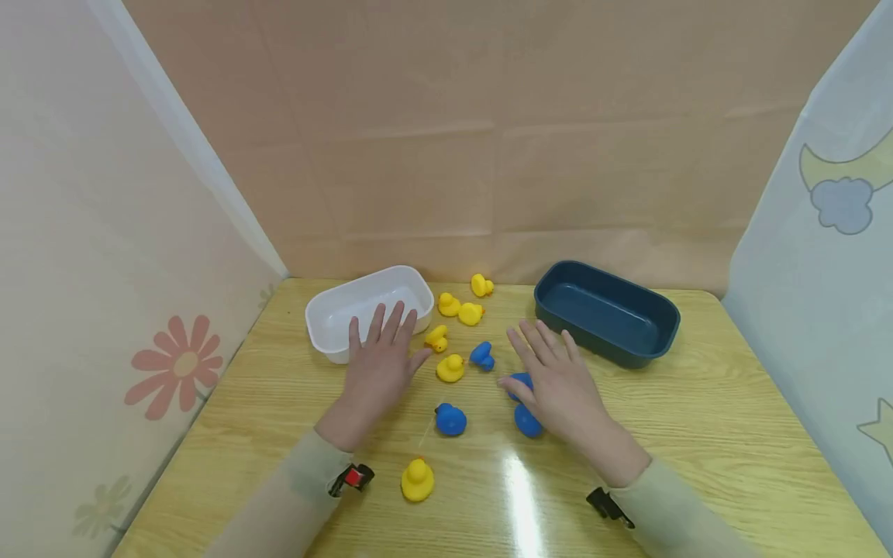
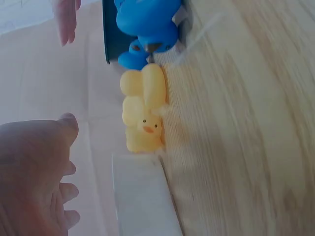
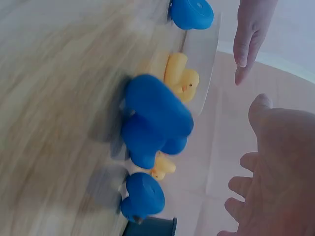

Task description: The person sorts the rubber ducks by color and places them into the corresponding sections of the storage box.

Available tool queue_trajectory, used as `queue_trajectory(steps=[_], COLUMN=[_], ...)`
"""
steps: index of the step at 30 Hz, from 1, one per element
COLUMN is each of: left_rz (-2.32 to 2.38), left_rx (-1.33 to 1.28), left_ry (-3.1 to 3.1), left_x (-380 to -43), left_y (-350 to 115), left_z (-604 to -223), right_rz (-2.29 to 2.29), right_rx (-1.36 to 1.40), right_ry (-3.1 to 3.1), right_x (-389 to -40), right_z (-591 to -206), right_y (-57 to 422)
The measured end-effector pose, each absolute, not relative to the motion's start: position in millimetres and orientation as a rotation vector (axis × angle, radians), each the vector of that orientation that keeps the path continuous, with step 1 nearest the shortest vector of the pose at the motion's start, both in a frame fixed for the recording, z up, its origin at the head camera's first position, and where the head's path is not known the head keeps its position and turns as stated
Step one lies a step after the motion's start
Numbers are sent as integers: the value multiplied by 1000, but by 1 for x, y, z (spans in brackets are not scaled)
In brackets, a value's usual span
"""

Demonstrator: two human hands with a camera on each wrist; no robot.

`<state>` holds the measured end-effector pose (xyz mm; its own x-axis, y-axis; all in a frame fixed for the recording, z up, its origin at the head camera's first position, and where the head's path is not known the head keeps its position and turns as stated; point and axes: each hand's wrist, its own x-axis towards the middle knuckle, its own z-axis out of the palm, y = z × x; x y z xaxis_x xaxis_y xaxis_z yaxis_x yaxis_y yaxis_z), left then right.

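Note:
My left hand (image 1: 380, 368) hovers palm down with fingers spread, in front of the white basin (image 1: 328, 329) and holding nothing. My right hand (image 1: 561, 384) is also spread in the air, its fingers near the dark blue basin (image 1: 610, 314). In the head view it partly covers a blue rubber duck (image 1: 518, 385); a second blue duck (image 1: 528, 421) lies beside it. Both wrist views show the hands raised above the toys, touching none. Between the hands are a yellow rubber duck (image 1: 449, 369), a tipped blue duck (image 1: 482, 356) and another blue duck (image 1: 450, 419).
Several yellow ducks (image 1: 470, 314) cluster at the back between the basins. One yellow duck (image 1: 417, 480) sits near the front of the wooden table (image 1: 732, 434). A beige cloth (image 1: 488, 139) hangs behind, with patterned white cloths (image 1: 795, 256) at both sides.

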<state>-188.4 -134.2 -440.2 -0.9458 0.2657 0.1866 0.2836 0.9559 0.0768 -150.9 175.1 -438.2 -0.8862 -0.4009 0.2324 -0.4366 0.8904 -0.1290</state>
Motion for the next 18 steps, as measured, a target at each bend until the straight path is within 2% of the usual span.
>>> queue_trajectory(steps=[18], left_rz=[-266], left_rx=[-209], left_ry=[-2941], left_x=[-197], left_y=[-188], left_z=[-448], right_rz=[398], right_rx=[833], right_ry=[-2816], right_x=[-153], right_z=[-454], right_y=[140])
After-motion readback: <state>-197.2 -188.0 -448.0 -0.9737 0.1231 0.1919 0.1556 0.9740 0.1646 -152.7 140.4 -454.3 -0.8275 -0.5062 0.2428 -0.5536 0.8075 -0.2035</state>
